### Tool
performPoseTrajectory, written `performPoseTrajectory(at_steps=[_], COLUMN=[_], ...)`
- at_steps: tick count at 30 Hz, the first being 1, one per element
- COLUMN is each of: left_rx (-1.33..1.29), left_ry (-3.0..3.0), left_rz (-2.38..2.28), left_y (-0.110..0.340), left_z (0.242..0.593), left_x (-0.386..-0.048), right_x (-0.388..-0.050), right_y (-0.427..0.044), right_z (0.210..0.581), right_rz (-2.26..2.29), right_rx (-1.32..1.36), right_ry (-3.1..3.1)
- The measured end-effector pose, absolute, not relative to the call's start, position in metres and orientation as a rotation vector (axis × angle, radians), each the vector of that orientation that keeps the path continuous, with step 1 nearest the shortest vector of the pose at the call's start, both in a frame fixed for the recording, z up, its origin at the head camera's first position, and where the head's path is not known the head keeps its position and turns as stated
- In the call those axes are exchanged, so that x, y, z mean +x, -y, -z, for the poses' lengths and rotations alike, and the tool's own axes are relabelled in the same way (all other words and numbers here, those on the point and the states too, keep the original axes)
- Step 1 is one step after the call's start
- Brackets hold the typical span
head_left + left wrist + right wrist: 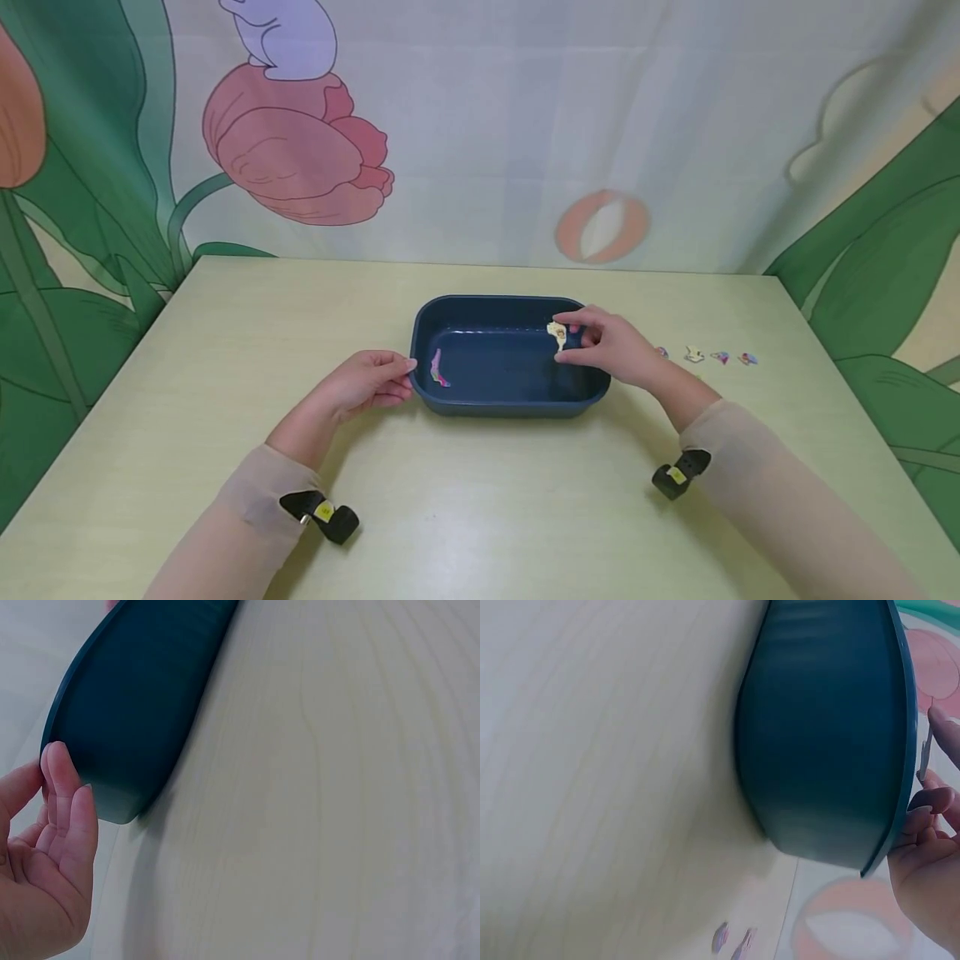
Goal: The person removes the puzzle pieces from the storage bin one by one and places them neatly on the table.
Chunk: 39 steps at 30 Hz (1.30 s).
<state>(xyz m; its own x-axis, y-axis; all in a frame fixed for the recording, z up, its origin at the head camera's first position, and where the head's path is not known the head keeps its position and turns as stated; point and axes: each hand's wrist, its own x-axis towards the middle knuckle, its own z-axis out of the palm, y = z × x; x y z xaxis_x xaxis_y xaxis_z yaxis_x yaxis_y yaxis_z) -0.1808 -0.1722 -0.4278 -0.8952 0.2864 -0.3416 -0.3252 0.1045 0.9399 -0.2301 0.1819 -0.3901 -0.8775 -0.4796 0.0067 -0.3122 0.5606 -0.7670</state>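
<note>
A dark blue rectangular tub (510, 408) with rounded corners stands on the table. My left hand (367, 385) pinches its left rim between thumb and fingers; the left wrist view shows this grip on the tub (127, 697) too. Above the right part of the tub, my right hand (611, 346) holds a small flat cream-coloured cutout (557, 333) by its edges, between thumb and fingers. Edge-on in the right wrist view, the cutout (925, 756) looks thin. A narrow pink-purple cutout (438, 369) lies inside the tub at its left end.
Right of the tub, several small flat cutouts lie on the pale wooden table (480, 508), among them a cream one (694, 354) and a colourful one (747, 359). My right forearm partly covers this group. A printed curtain (480, 125) hangs behind the table's back edge.
</note>
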Motion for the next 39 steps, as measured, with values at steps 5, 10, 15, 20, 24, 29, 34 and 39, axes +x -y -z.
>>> performPoseTrajectory(at_steps=[5, 10, 15, 20, 24, 29, 34, 39], left_rx=[-0.036, -0.041, -0.046, -0.049, -0.047, -0.043, -0.036, -0.036], left_ry=[-1.94, -1.935, -1.937, -1.939, -1.94, -1.942, -1.942, -1.958], left_rz=[-1.846, -1.854, -1.85, -1.85, -1.846, -1.844, -1.842, -1.825], left_y=[0.173, 0.173, 0.173, 0.173, 0.173, 0.173, 0.173, 0.173], left_z=[0.429, 0.427, 0.426, 0.426, 0.426, 0.427, 0.428, 0.428], left_x=[-0.181, -0.181, -0.18, -0.18, -0.18, -0.18, -0.18, -0.18], right_x=[-0.228, -0.225, -0.222, -0.221, -0.22, -0.219, -0.215, -0.213], right_y=[-0.192, -0.2, -0.207, -0.214, -0.222, -0.232, -0.243, -0.254], right_z=[0.389, 0.388, 0.386, 0.388, 0.391, 0.396, 0.397, 0.399], right_rz=[1.202, 1.18, 1.187, 1.211, 1.189, 1.164, 1.126, 1.108], right_rx=[-0.627, -0.591, -0.559, -0.557, -0.549, -0.536, -0.479, -0.441], right_ry=[-2.613, -2.621, -2.609, -2.608, -2.644, -2.687, -2.729, -2.74])
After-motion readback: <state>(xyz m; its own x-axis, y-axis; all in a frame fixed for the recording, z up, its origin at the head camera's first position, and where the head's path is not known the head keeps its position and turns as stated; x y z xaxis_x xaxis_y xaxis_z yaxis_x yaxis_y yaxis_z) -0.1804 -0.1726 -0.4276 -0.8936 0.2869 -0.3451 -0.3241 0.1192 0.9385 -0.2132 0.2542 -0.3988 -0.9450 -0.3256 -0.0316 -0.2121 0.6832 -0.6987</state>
